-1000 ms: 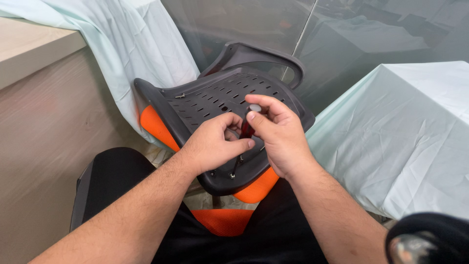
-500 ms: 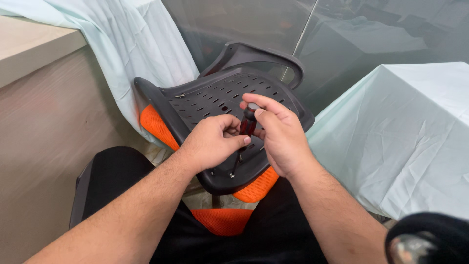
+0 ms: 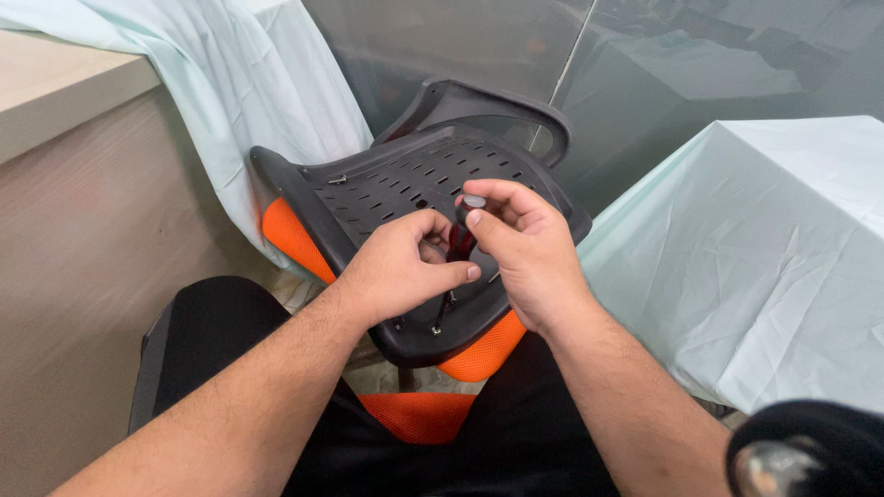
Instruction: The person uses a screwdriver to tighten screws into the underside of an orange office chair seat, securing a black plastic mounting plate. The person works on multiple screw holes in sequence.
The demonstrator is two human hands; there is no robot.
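A black plastic chair panel (image 3: 387,198) with rows of slots and orange padding beneath it lies tilted across the person's lap, its underside facing up. The right hand (image 3: 529,253) holds a small screwdriver (image 3: 460,241) with a dark red and black handle — thumb and fingertips are pinched round the top of the handle, the forefinger curled over its grey cap, and the tool stands nearly upright with a slight lean. Its thin shaft runs down towards the near edge of the panel, where the tip seems to meet a screw (image 3: 435,329), though that spot is too small to read for certain. The left hand (image 3: 405,271) is folded close against the screwdriver's lower handle, fingers bent inward and touching or nearly touching it; whether it truly grips the tool cannot be told. The two hands sit just beside each other over the panel. Pale green cloth (image 3: 764,239) covers a table to the right — more of it hangs over a counter on the left.
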